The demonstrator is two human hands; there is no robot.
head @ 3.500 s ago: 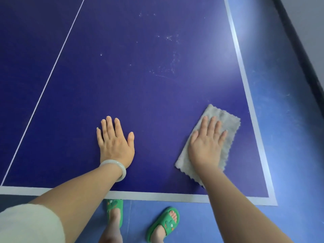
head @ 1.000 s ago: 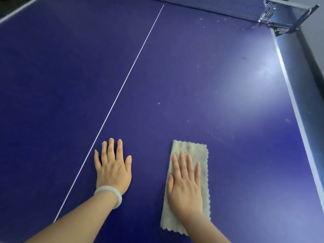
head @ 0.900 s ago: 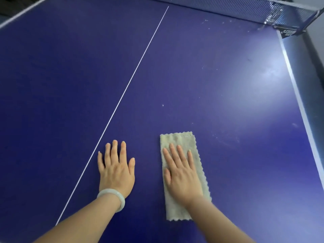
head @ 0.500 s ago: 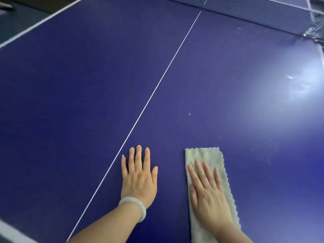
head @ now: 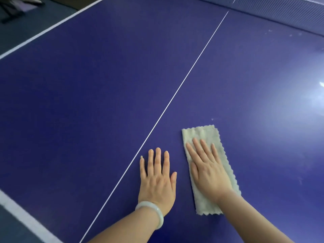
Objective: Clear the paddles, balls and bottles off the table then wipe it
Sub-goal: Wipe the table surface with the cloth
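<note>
A pale rectangular cloth [head: 201,133] lies flat on the dark blue table tennis table [head: 87,93], right of the white centre line [head: 175,95]. My right hand [head: 208,169] presses on the cloth with straight fingers spread. My left hand [head: 157,181], with a pale bangle on its wrist, rests flat on the bare table just left of the cloth, beside the centre line. No paddles, balls or bottles are in view.
The net [head: 280,13] runs across the top right. White edge lines mark the table's left side [head: 52,27] and near corner [head: 26,218]. Small white specks [head: 270,30] dot the surface near the net. Dark objects stand on the floor at the top left [head: 14,9].
My view has swung left, showing more of the table's left half. Both hands stay flat, and my right hand with the cloth has slid slightly towards the centre line.
</note>
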